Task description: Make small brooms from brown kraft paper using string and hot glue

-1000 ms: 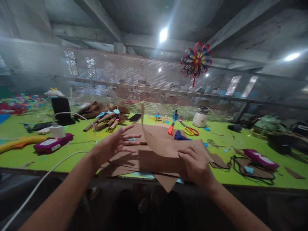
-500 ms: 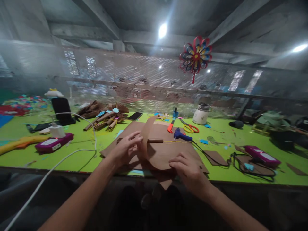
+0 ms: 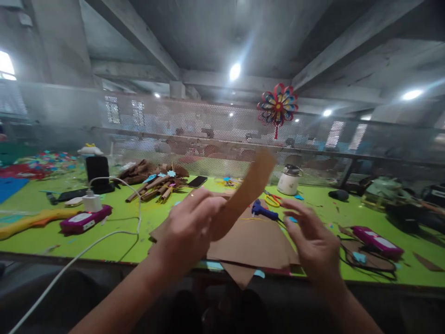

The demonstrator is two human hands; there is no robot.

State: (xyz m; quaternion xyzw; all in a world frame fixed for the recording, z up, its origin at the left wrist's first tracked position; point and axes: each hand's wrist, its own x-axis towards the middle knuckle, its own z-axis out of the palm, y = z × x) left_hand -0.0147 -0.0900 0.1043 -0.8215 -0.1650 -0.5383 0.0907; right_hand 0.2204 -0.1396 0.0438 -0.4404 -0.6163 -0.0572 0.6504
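My left hand (image 3: 193, 227) is closed on a strip of brown paper (image 3: 248, 188), which curves up and to the right from the fingers. My right hand (image 3: 313, 236) is raised at the right with its fingers apart and holds nothing. Beneath both hands lie flat sheets of brown paper (image 3: 250, 246), one corner jutting over the table's front edge. A blue glue gun (image 3: 264, 210) rests on their far right part. Past it are yellow-and-orange-handled scissors (image 3: 272, 200), partly covered by the right hand. Blur softens the strip's far end.
On the green table (image 3: 128, 241) lie a bundle of brown paper rolls (image 3: 156, 188), a phone (image 3: 197, 181), and a purple box with a white charger (image 3: 86, 219). A white cable (image 3: 140, 199) loops at left. A white jar (image 3: 289, 181) stands behind; another purple box (image 3: 377, 242) lies right.
The left hand has lifted the paper strip off the sheets, up and toward the camera. My right hand has let go of the strip and moved right. The view has tilted up slightly.
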